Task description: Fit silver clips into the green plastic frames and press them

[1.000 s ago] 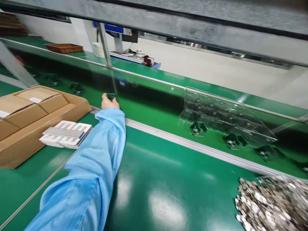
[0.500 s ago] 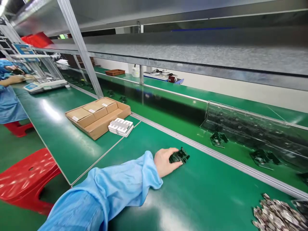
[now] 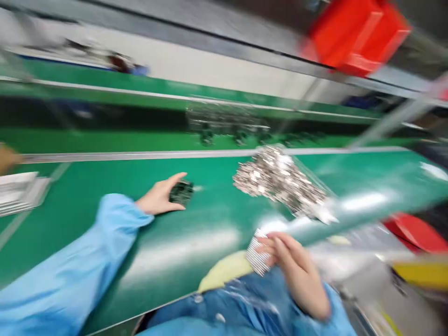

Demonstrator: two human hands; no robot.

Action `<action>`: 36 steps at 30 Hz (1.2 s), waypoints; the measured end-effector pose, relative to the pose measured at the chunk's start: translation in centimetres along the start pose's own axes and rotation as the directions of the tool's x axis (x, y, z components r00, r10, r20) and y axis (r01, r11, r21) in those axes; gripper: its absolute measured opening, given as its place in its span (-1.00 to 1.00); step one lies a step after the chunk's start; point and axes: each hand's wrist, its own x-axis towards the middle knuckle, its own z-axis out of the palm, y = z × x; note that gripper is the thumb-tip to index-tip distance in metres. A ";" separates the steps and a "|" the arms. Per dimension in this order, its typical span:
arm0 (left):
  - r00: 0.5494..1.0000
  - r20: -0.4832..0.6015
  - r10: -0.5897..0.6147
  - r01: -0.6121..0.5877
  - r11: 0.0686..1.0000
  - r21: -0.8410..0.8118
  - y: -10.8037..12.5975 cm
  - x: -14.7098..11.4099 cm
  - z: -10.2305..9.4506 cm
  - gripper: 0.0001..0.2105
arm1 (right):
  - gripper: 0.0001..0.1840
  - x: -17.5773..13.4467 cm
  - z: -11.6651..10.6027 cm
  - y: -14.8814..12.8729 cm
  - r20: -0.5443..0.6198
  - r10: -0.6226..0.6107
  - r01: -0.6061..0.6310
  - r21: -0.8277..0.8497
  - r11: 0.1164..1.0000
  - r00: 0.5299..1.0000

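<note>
My left hand [image 3: 157, 198] rests on the green bench with thumb and fingers around a dark green circuit board [image 3: 182, 192]. Lower down, near the front edge of the bench, my right hand [image 3: 297, 270] pinches a small white piece with dark stripes [image 3: 258, 252]; blur hides what kind of thing it is. Between and beyond the hands lies a heap of small shiny metal parts [image 3: 276, 177], with clear plastic at its right side.
A stack of white printed cards [image 3: 21, 191] lies at the far left. Behind the metal rail, several dark boards [image 3: 241, 136] stand by a clear plastic tray [image 3: 224, 116]. A red bin [image 3: 360, 37] is above right; a red stool [image 3: 416, 232] stands lower right.
The view has swung to the right, bringing the whole metal heap into sight. My right hand has come into view with the striped piece. My left hand still grips the circuit board.
</note>
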 end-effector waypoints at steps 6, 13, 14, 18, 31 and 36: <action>0.972 -0.112 -0.208 0.202 0.977 -0.062 -0.3 0.0 2.7 -0.16 | -0.64 0.3 1.5 0.8 0.057 0.181 -0.180 0.586 0.790 0.982; 0.967 -0.071 -0.245 0.149 0.769 -0.621 6.7 -2.3 7.8 -0.37 | -0.68 -0.9 1.5 1.4 -0.167 0.103 0.007 0.554 0.832 0.981; 0.976 -0.029 -0.214 0.139 0.728 -0.672 7.8 -2.4 8.5 -0.39 | -0.67 -1.0 1.4 1.6 -0.171 0.105 0.009 0.559 0.829 0.980; 0.983 0.161 -0.087 0.181 0.566 -0.804 11.7 -2.7 10.9 -0.46 | -0.67 -1.7 1.1 1.9 -0.226 0.090 0.037 0.504 0.863 0.970; 0.943 0.326 0.068 0.291 0.307 -0.906 13.4 -3.8 14.9 -0.45 | -0.80 -4.4 0.4 2.2 -0.241 -0.351 0.249 -0.369 0.895 0.905; 0.920 0.374 0.115 0.322 0.322 -0.890 13.3 -4.2 14.6 -0.47 | -0.82 -4.0 0.9 2.7 -0.233 -0.291 0.223 -0.279 0.934 0.928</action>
